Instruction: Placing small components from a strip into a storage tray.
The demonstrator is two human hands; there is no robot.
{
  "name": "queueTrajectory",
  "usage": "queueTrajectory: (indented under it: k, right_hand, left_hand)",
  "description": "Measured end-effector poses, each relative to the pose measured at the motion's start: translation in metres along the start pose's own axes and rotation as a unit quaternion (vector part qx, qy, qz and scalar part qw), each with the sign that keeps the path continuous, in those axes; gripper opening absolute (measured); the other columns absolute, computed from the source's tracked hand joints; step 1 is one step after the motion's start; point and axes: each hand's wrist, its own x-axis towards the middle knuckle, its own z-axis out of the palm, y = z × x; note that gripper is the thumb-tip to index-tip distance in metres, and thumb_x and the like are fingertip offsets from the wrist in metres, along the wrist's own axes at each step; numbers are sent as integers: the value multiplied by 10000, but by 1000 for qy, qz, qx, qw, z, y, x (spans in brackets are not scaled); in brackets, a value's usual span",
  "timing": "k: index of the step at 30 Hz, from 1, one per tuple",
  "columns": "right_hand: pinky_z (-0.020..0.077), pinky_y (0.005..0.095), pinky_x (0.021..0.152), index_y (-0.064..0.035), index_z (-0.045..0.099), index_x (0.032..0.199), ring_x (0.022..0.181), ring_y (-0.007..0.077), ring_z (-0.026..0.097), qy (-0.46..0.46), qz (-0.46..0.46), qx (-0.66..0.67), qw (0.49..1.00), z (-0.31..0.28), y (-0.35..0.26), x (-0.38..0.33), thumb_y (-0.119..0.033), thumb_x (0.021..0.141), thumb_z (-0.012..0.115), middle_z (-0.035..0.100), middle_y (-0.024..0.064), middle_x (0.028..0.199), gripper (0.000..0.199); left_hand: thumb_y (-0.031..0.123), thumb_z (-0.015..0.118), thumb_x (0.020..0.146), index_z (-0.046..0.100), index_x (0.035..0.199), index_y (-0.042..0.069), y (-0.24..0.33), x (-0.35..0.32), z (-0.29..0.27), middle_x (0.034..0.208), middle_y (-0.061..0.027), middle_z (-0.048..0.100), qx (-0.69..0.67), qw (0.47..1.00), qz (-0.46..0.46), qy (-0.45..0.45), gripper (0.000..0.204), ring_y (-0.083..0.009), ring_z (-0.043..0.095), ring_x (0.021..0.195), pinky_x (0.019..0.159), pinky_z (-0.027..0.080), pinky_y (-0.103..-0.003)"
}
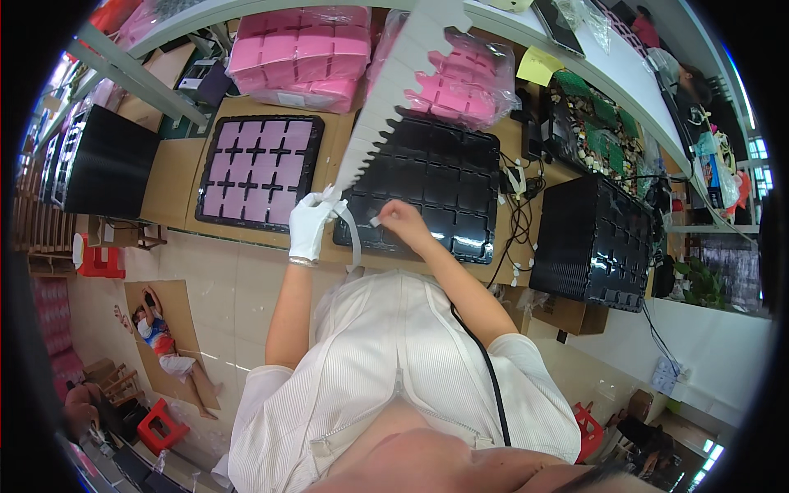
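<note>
My left hand [307,228], in a white glove, is closed on the lower end of a long white strip sheet [385,107] with a jagged, notched right edge. The sheet slants up and away past the back of the bench. From the same hand a narrow white ribbon [354,234] curls down toward my body. Bare and pinching, my right hand [403,224] has a small white piece [375,221] at its fingertips. Both hands are over the near left part of a black compartmented tray [436,189]. To its left lies another black tray [210,164] with pink pads in its compartments.
Plastic-wrapped pink foam [300,57] sits at the back. Loose cables [519,218] and a tall stack of black trays [588,242] stand to the right, below circuit boards [596,119]. More stacked black trays [111,164] are at left. A person [164,337] lies on floor cardboard.
</note>
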Motion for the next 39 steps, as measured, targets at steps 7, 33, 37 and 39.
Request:
queueTrajectory:
  k: [7, 33, 37, 39]
  right_hand:
    - [432, 235, 652, -11, 605, 966, 757, 118, 550, -7, 74, 437, 896, -11, -19, -19, -149, 881, 593, 612, 60, 849, 163]
    - [505, 384, 658, -60, 663, 764, 731, 297, 642, 283, 131, -296, 903, -127, 23, -94, -232, 709, 730, 655, 133, 762, 193]
    - [507, 383, 662, -66, 671, 774, 729, 299, 641, 311, 126, -280, 900, -125, 33, -91, -214, 707, 726, 658, 130, 773, 172]
    - [507, 376, 682, -66, 675, 781, 753, 298, 641, 314, 139, -267, 900, -122, 27, -92, -179, 715, 710, 661, 126, 795, 136]
  left_hand:
    - [260, 702, 832, 658, 874, 32, -9, -8, 44, 713, 18, 596, -61, 992, -11, -108, 236, -23, 512, 611, 552, 383, -179]
    - [276, 722, 815, 649, 851, 16, -2, -9, 100, 729, -10, 620, 10, 988, -18, -151, 272, -41, 548, 573, 541, 414, -175]
    - [271, 719, 820, 652, 855, 14, 2, -12, 102, 722, -8, 615, 3, 988, -19, -151, 268, -40, 544, 579, 541, 410, -173]
    - [271, 716, 823, 655, 851, 12, 1, -11, 101, 719, -9, 617, -2, 989, -20, -149, 268, -40, 543, 580, 543, 410, -171]
